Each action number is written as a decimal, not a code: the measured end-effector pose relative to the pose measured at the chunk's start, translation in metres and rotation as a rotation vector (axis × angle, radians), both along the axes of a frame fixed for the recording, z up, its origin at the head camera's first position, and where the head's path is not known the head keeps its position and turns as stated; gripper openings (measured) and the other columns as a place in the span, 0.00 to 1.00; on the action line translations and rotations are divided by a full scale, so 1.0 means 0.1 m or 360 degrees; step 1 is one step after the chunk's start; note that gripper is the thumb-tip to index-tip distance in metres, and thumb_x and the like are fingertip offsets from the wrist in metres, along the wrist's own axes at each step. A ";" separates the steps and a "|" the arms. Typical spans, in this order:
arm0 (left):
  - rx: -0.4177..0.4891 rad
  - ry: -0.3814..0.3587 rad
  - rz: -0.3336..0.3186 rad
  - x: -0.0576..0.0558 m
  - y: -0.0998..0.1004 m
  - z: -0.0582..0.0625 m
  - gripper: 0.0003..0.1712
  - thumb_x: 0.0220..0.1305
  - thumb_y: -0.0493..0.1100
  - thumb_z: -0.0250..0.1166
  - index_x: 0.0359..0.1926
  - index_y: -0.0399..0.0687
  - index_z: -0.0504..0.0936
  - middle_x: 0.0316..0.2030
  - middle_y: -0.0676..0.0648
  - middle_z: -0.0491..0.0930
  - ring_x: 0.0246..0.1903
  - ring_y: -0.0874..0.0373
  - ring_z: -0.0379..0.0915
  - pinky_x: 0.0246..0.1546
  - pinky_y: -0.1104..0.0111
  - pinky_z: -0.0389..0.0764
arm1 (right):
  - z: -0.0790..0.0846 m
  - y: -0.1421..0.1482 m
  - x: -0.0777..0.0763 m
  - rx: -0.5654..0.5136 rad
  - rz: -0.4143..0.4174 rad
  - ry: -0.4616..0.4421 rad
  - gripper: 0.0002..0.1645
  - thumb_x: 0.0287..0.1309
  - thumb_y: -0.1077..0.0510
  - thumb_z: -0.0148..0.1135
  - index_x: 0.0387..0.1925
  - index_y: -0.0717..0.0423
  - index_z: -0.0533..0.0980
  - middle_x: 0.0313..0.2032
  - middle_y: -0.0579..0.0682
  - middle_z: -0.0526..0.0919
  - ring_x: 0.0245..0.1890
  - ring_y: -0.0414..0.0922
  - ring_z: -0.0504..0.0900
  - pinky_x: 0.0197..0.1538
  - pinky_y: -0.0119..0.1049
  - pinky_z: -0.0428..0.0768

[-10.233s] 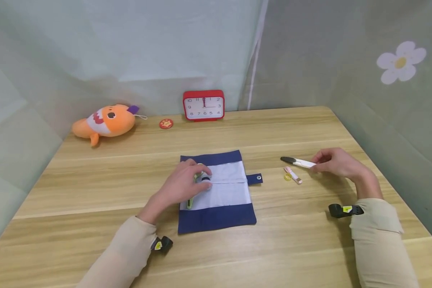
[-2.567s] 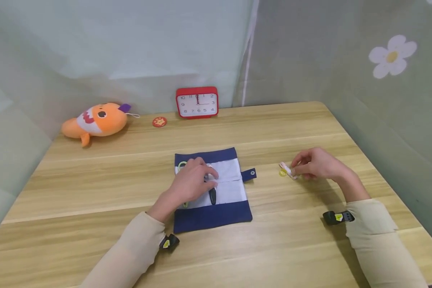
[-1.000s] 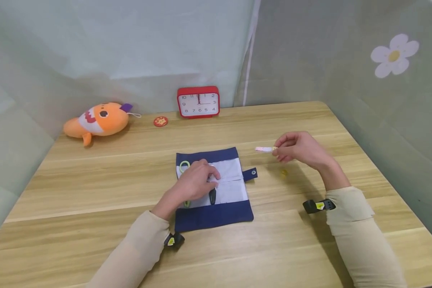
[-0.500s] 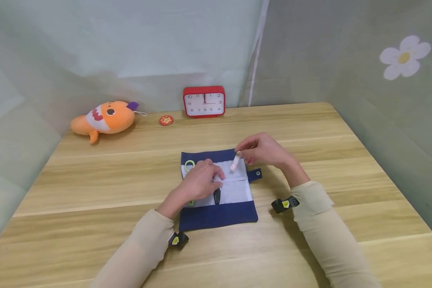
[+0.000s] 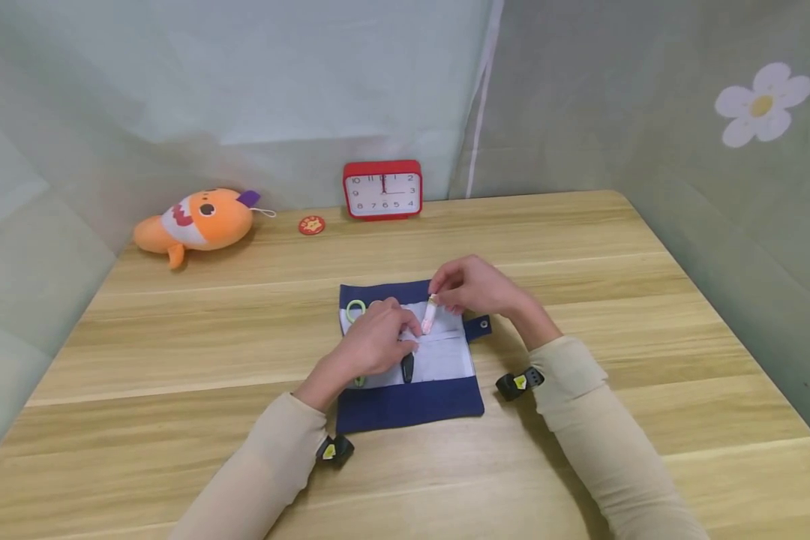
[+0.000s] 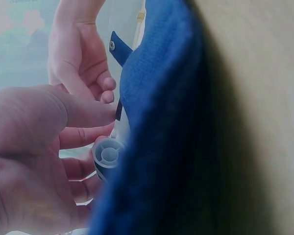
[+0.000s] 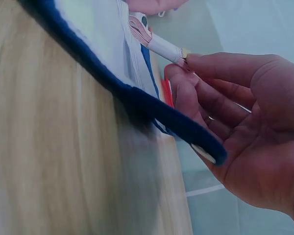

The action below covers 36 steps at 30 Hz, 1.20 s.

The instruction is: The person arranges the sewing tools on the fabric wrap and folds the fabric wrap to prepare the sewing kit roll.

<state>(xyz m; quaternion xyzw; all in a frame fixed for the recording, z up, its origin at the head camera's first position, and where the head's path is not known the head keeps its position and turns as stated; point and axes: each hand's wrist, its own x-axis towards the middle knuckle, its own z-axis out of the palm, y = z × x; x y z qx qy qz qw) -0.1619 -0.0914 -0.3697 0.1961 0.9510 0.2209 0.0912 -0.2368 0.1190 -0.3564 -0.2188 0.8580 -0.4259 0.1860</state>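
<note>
My right hand (image 5: 482,286) pinches one end of a small folded tape measure (image 5: 429,315), pink and white with a pale band. Its free end points down onto the white inner pocket of an open navy cloth pouch (image 5: 412,405). Across the pouch's left part, my left hand (image 5: 376,337) rests with thumb and fingers apart. A white spool (image 6: 109,152) lies by its fingers in the left wrist view. Green-handled scissors (image 5: 355,309) and the black end of a tool (image 5: 407,369) show around the left hand, their middles hidden.
The pouch's snap strap (image 5: 478,327) sticks out to the right, below my right wrist. Toward the back of the table stand a red clock (image 5: 382,191), a round red badge (image 5: 312,225) and an orange plush toy (image 5: 196,220).
My right hand has brought the tape measure left from the table onto the pouch. Earlier it held the black-tipped white tool, whose black end now shows in the pouch. My left hand stays there.
</note>
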 end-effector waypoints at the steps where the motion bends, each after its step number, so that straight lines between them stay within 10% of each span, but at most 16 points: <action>1: -0.0003 -0.0003 0.0000 0.00 0.00 0.00 0.07 0.66 0.40 0.74 0.45 0.48 0.90 0.36 0.48 0.77 0.43 0.51 0.69 0.45 0.61 0.70 | 0.00 -0.01 0.00 0.0002 0.0009 -0.0003 0.07 0.67 0.66 0.66 0.45 0.61 0.85 0.32 0.55 0.86 0.28 0.45 0.81 0.34 0.37 0.83; 36: -0.0074 0.0088 -0.0013 -0.02 0.03 -0.02 0.07 0.67 0.43 0.72 0.44 0.48 0.90 0.34 0.47 0.79 0.43 0.48 0.73 0.45 0.59 0.73 | -0.06 -0.07 -0.03 0.0087 0.0013 -0.0198 0.13 0.66 0.66 0.68 0.50 0.60 0.77 0.31 0.53 0.84 0.25 0.46 0.82 0.33 0.37 0.84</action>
